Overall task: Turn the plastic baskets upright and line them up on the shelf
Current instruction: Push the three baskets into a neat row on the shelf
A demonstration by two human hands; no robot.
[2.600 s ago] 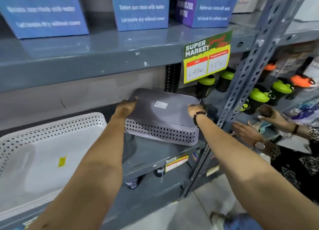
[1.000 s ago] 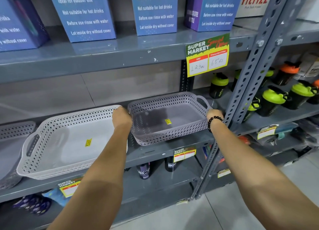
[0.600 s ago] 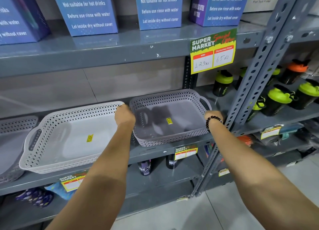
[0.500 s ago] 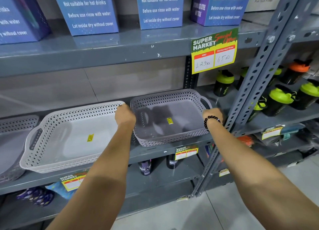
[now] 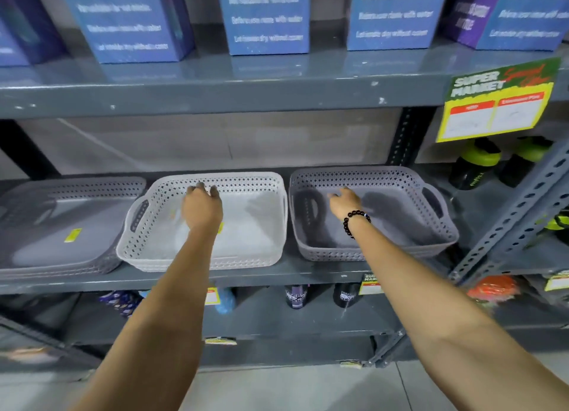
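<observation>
Three perforated plastic baskets stand upright side by side on the grey shelf (image 5: 277, 276). A grey basket (image 5: 437, 232) is at the right, a white basket (image 5: 258, 225) in the middle, and another grey basket (image 5: 37, 225) at the left, partly cut off. My left hand (image 5: 201, 207) hovers over the white basket with its fingers loosely spread, holding nothing. My right hand (image 5: 346, 202), with a black bead bracelet on the wrist, reaches over the right grey basket, fingers apart and empty. The frame is blurred by motion.
Blue and purple boxes (image 5: 264, 16) line the shelf above. A yellow and green price sign (image 5: 495, 102) hangs at the upper right. Black shaker bottles with green lids (image 5: 474, 164) stand behind a grey perforated upright post (image 5: 520, 222) to the right. Dark bottles (image 5: 295, 296) sit on the shelf below.
Both hands have let go of the right grey basket's handles and moved left. My left hand is now over the white basket, my right over the grey one. The view has swung left.
</observation>
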